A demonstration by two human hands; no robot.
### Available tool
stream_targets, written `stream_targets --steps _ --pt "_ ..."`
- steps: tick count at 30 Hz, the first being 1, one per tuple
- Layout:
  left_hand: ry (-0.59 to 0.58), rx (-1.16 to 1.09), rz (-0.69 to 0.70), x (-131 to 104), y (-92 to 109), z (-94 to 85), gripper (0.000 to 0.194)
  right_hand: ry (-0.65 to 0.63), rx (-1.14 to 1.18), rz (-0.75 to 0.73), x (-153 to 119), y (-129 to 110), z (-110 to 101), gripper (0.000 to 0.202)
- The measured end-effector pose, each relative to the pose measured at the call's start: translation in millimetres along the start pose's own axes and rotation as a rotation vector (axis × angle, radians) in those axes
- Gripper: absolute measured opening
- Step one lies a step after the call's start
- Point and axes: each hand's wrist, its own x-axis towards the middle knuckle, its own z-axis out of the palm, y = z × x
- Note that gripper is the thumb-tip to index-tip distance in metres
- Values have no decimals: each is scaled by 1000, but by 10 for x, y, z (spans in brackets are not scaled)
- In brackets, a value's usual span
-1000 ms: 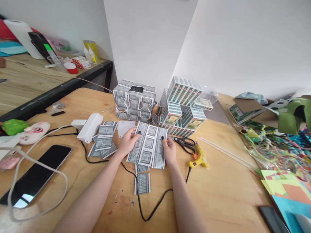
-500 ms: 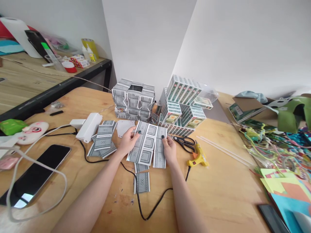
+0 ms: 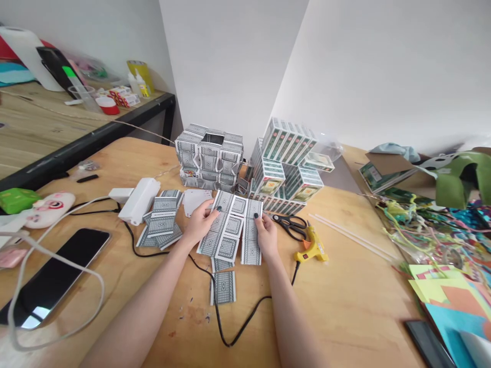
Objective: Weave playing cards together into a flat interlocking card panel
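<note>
Both hands hold up a panel of joined playing cards (image 3: pixel 232 230) with grey patterned backs, above the table. My left hand (image 3: pixel 201 222) grips its left strip, thumb on the front. My right hand (image 3: pixel 266 232) pinches the right strip, which stands at an angle to the rest with a gap at the lower end. Under the panel, more folded cards (image 3: pixel 223 287) lie on the table. To the left is a pile of folded cards (image 3: pixel 163 225), beside some white cards (image 3: pixel 195 201). Behind stands a box-shaped structure built of cards (image 3: pixel 209 158) with a square opening on top.
Stacked card boxes (image 3: pixel 272 179) stand at the back. Right of my right hand lie black scissors (image 3: pixel 289 226), a yellow glue gun (image 3: pixel 312 249) and clear glue sticks (image 3: pixel 353 237). A black cord (image 3: pixel 245 324) loops in front. A phone (image 3: pixel 57 276) and white power strip (image 3: pixel 140 201) are left.
The gap between the right strip and the rest of the panel has widened slightly at the lower end. Both hands keep their hold, and the view has shifted a little.
</note>
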Motion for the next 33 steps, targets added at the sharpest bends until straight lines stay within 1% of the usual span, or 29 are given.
stream_targets --steps 3,8,12,15,19,25,29,33 --pt "-12 -23 0 6 -14 -5 45 -3 14 3 -1 2 -2 34" --pt "7 -45 1 9 -3 3 43 -3 -1 6 -3 11 1 34" --pt "18 -47 -3 5 16 12 42 4 -22 -30 -10 12 16 32" --pt "23 -4 6 2 -4 18 40 2 -35 -50 -12 13 25 31" --pt "42 116 60 -15 -38 36 40 3 -64 -56 -5 34 25 30" --pt "60 205 141 -26 -30 56 32 45 -108 -118 -2 93 54 27" --pt "53 306 111 -15 -22 43 29 39 -131 -123 -15 110 80 25" --pt "43 317 97 -23 1 48 30 47 -138 -146 -22 97 91 25"
